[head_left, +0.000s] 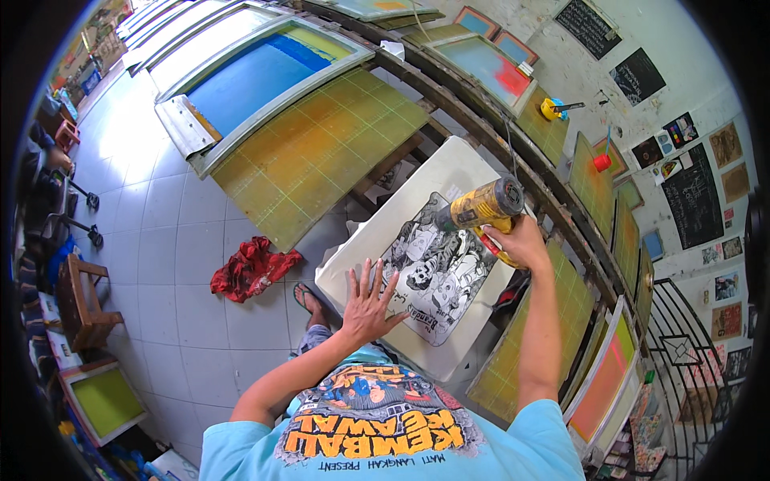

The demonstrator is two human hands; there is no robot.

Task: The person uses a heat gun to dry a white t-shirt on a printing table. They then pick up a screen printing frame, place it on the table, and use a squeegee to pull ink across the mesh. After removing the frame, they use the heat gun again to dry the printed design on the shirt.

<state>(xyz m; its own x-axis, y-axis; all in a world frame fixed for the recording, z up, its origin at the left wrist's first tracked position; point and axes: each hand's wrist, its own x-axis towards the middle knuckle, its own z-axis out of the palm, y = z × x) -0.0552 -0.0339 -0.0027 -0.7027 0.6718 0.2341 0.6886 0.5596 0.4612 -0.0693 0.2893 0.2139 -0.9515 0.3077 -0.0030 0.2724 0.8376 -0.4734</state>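
Observation:
My right hand (521,240) is wrapped round the handle of a yellow and black heat gun (481,207). Its nozzle points left, over the upper part of a black-and-white printed picture (441,276). That print lies on a cream cloth (353,260) stretched over a board in front of me. My left hand (372,303) rests on the cloth at the print's left edge, fingers spread, holding nothing.
Beyond the cloth stand a grid-lined board (321,152) and a screen frame with blue mesh (257,80). Another grid-lined board (533,337) is at the right. A crumpled red cloth (253,270) lies on the tiled floor near my foot (311,301). A wooden stool (80,305) stands left.

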